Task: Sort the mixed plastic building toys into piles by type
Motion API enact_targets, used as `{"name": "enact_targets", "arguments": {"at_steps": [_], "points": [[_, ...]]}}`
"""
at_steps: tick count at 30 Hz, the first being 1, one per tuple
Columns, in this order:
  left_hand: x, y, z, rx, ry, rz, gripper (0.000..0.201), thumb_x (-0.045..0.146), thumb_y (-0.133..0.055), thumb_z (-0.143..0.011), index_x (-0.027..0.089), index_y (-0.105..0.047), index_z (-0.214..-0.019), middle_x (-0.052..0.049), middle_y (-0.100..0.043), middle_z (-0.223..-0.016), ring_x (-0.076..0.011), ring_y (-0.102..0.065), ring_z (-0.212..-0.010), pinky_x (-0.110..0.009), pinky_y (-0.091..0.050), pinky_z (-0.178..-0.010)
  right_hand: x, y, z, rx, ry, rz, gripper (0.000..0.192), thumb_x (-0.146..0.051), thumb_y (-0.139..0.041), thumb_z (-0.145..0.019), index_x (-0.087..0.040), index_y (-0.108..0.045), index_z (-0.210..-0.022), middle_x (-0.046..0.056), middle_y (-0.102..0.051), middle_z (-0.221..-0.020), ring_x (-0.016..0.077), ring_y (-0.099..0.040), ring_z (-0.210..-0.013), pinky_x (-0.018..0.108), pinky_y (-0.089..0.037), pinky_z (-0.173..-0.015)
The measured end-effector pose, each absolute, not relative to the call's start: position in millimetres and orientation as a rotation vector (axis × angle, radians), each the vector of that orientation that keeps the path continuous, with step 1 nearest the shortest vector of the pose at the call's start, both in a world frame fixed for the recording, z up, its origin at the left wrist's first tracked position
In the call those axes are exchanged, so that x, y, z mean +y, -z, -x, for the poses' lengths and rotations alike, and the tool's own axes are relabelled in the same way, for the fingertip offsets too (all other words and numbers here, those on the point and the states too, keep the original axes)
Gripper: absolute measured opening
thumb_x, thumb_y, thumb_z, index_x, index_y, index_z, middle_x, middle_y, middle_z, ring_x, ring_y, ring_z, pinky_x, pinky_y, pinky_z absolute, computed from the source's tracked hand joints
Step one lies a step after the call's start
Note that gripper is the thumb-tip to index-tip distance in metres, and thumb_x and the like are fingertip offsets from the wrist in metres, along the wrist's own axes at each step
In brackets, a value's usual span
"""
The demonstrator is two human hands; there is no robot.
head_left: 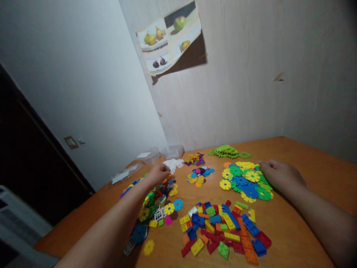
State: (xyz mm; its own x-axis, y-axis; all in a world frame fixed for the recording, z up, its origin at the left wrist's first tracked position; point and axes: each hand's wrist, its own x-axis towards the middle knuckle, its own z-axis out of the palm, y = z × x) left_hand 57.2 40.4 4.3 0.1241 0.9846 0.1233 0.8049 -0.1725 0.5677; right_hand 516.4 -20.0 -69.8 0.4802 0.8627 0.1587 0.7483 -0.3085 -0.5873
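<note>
My left hand (158,173) reaches forward over a mixed heap of coloured discs and small window pieces (156,208); its fingers are curled close to a small pile of white pieces (173,164), and I cannot tell if it holds anything. My right hand (280,175) rests palm down on the right edge of a pile of large yellow, green and blue gear discs (245,180). In front of me lies a spread of coloured building bricks (223,227).
An orange wooden table (306,156) stands in a wall corner. Further back lie a green piece pile (227,151), a purple-yellow pile (195,159), small coloured discs (200,175), and clear plastic containers (161,153). A fruit poster (171,37) hangs above.
</note>
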Motion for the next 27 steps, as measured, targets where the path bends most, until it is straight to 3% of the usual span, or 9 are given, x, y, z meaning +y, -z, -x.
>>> {"name": "enact_targets", "arguments": {"at_steps": [3,7,12,17,20,22,27], "points": [[30.3,7.4,-49.1,1.795,-0.489,-2.140,0.014,0.031,-0.069,-0.068,0.018,-0.065,-0.067,0.000,-0.061,-0.062,-0.0159,-0.053,-0.061,-0.027,-0.034,-0.058,-19.7,70.3,-518.0,-1.319,-0.259,2.131,0.050,-0.063,-0.039,-0.091,-0.023,-0.063,-0.074,0.008,-0.067,-0.074,0.0210,-0.058,-0.069,0.031,-0.032,-0.060],[15.2,11.7,-56.4,1.916,-0.088,-2.406,0.018,0.037,-0.067,-0.075,0.021,-0.074,-0.080,-0.005,-0.073,-0.081,-0.0206,-0.063,-0.073,-0.029,-0.038,-0.063,-17.9,73.9,-521.8,-1.341,-0.260,2.104,0.050,-0.064,-0.040,-0.091,-0.023,-0.065,-0.075,0.008,-0.069,-0.076,0.0226,-0.060,-0.072,0.031,-0.033,-0.061],[3.0,7.7,-69.0,2.037,0.028,-2.467,0.023,0.035,-0.065,-0.080,0.023,-0.077,-0.095,-0.008,-0.077,-0.099,-0.0241,-0.069,-0.088,-0.030,-0.044,-0.070,-13.5,81.0,-528.3,-1.339,-0.269,2.104,0.051,-0.066,-0.040,-0.091,-0.024,-0.062,-0.072,0.006,-0.068,-0.072,0.0226,-0.060,-0.070,0.031,-0.032,-0.060],[-3.0,3.9,-73.7,2.074,0.105,-2.569,0.025,0.035,-0.056,-0.088,0.021,-0.077,-0.089,-0.012,-0.077,-0.096,-0.0277,-0.069,-0.093,-0.035,-0.046,-0.081,-12.5,80.5,-528.3,-1.342,-0.268,2.122,0.052,-0.068,-0.039,-0.089,-0.024,-0.062,-0.071,0.006,-0.067,-0.071,0.0241,-0.061,-0.070,0.031,-0.034,-0.061],[2.4,3.3,-67.3,2.082,-0.071,-2.552,0.024,0.032,-0.054,-0.088,0.021,-0.075,-0.083,-0.011,-0.076,-0.093,-0.0270,-0.068,-0.092,-0.035,-0.045,-0.081,-14.1,77.9,-525.9,-1.346,-0.286,2.130,0.053,-0.067,-0.038,-0.090,-0.025,-0.062,-0.071,0.006,-0.068,-0.074,0.0239,-0.062,-0.071,0.032,-0.036,-0.061],[12.0,4.1,-59.7,2.042,-0.367,-2.358,0.015,0.029,-0.059,-0.082,0.021,-0.071,-0.076,-0.008,-0.072,-0.082,-0.0247,-0.065,-0.086,-0.032,-0.043,-0.076,-14.5,77.8,-525.5,-1.347,-0.299,2.133,0.052,-0.067,-0.038,-0.091,-0.025,-0.063,-0.072,0.007,-0.069,-0.076,0.0239,-0.063,-0.073,0.032,-0.037,-0.062],[47.0,6.4,-44.6,1.919,-0.800,-1.833,0.021,0.024,-0.064,-0.074,0.018,-0.053,-0.057,0.000,-0.050,-0.055,-0.0154,-0.051,-0.059,-0.027,-0.035,-0.057,-12.0,83.0,-528.4,-1.358,-0.266,2.098,0.051,-0.066,-0.039,-0.092,-0.025,-0.064,-0.073,0.010,-0.071,-0.080,0.0268,-0.064,-0.077,0.035,-0.038,-0.065]]}}
